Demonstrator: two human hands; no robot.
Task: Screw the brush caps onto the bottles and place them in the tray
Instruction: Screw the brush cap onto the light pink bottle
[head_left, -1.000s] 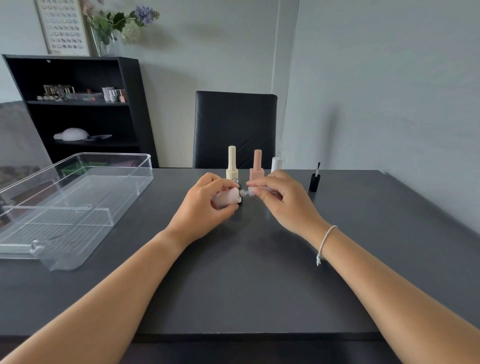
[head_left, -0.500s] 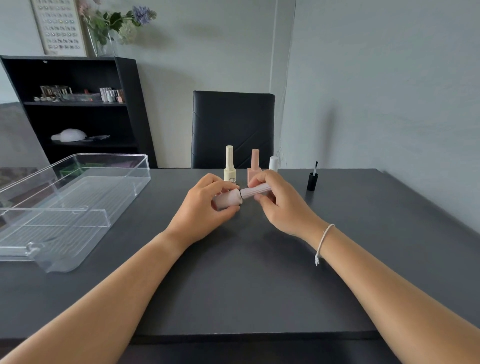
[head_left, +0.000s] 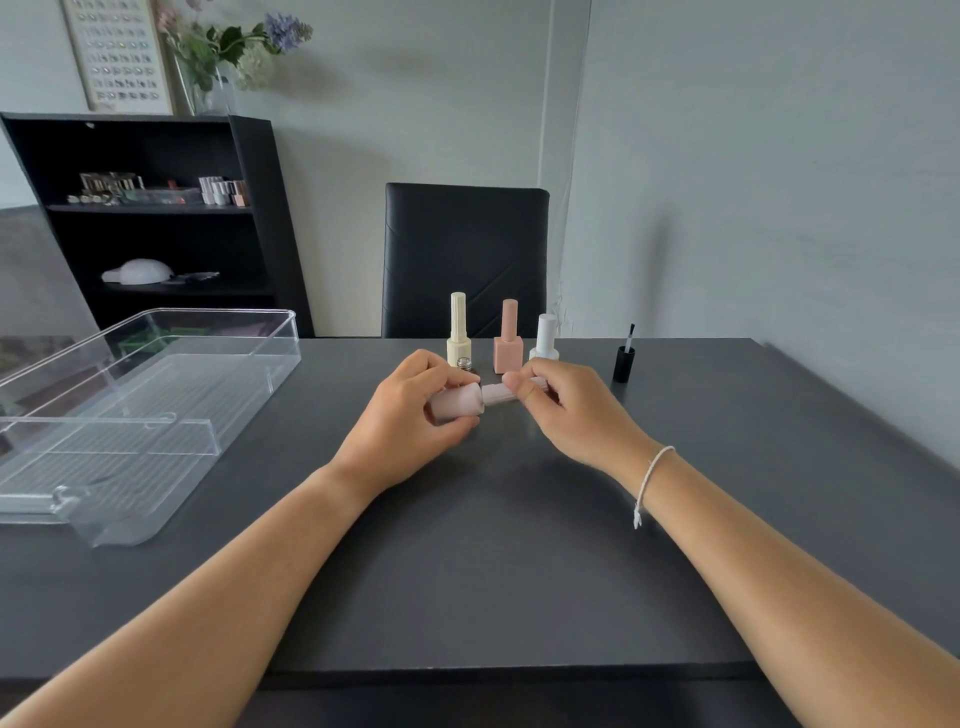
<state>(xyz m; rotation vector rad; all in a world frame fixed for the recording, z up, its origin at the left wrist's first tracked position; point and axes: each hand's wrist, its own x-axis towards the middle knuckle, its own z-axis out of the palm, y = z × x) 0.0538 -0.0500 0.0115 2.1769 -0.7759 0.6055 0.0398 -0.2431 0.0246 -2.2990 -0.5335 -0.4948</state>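
The left hand (head_left: 400, 415) grips a pale pink bottle (head_left: 457, 402) lying on its side just above the dark table (head_left: 493, 545), fingers and thumb curled round its body. The right hand (head_left: 566, 410) pinches the matching pink cap (head_left: 500, 393) between thumb and fingertips; the cap sits end to end against the bottle's neck, in line with it (whether it is fully screwed down cannot be told). Behind the hands stand three capped bottles in a row: a cream bottle (head_left: 458, 332), a peach bottle (head_left: 508, 340) and a white bottle (head_left: 545, 338), each upright. A small threaded neck (head_left: 464, 363) shows just in front of the cream one, mostly hidden by the left hand. A black cap (head_left: 623, 361) stands well to the right with its brush pointing up. The clear tray (head_left: 249, 358) rests at the table's left side, apart from the bottles
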